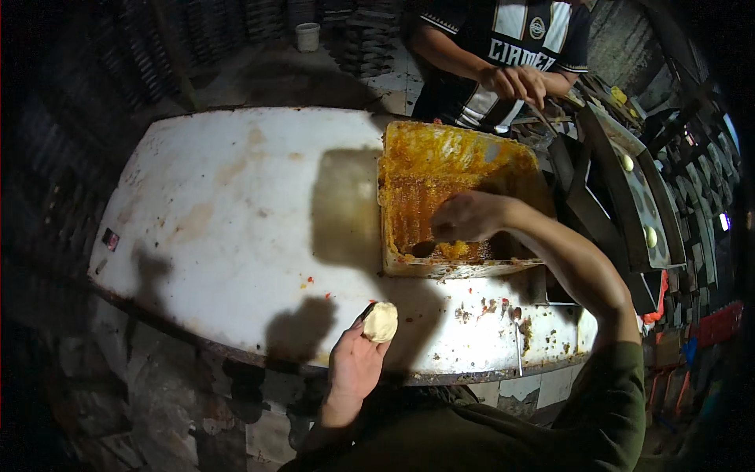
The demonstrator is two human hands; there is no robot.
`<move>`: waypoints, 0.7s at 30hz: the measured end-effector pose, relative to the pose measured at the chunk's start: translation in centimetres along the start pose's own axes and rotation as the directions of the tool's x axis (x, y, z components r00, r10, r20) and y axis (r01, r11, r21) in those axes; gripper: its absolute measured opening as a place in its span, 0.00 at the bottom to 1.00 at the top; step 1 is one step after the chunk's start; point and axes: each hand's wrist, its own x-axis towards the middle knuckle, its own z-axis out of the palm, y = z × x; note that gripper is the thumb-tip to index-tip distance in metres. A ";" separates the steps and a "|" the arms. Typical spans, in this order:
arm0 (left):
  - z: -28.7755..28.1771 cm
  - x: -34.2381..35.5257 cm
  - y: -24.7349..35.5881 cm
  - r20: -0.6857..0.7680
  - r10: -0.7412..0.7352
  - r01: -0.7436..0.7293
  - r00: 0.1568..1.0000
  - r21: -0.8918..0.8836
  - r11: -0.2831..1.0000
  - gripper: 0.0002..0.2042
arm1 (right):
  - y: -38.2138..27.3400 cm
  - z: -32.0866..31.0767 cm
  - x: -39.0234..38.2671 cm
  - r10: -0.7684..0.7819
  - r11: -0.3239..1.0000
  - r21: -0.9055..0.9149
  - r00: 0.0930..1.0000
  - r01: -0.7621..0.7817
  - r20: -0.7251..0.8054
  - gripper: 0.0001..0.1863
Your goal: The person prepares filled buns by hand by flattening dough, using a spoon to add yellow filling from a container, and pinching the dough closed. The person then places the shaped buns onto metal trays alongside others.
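My left hand (359,363) is closed round the edge of a pale, flattened round of dough (381,322), held up over the table's front edge. My right hand (464,217) reaches down into a plastic crate (458,270) smeared with orange-yellow paste. Its fingers are curled together in shadow, and whatever they may grip is hidden. Just below those fingers, a small lump of yellow-orange filling (454,250) lies on the crate's bottom.
The white table (212,212) stretches left, with red and orange crumbs. A spoon (518,342) lies near the front edge. Across the table, a person (503,59) in a black and white shirt works with both hands. Metal trays (641,197) with pale dough balls (651,236) stand at right.
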 end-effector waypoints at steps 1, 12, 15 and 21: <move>0.7 0.3 0.0 -0.021 -0.020 0.021 1.000 0.036 0.999 0.22 | -0.5 -1.5 -2.5 0.025 0.993 0.119 0.998 -0.019 -0.051 0.10; 7.8 1.4 -3.1 0.333 -0.085 0.197 0.939 -0.321 0.926 0.30 | -8.9 15.1 -9.8 0.328 0.871 0.429 0.366 0.239 -0.871 0.11; 7.6 0.6 -3.2 0.188 0.046 0.021 0.981 -0.340 0.940 0.30 | -8.0 20.4 -10.2 0.403 0.828 0.501 0.353 0.252 -0.844 0.11; 5.5 -3.1 -6.8 0.212 0.271 -0.289 0.939 0.063 0.955 0.28 | -4.4 27.2 -13.3 0.471 0.752 0.650 0.604 0.105 -0.643 0.10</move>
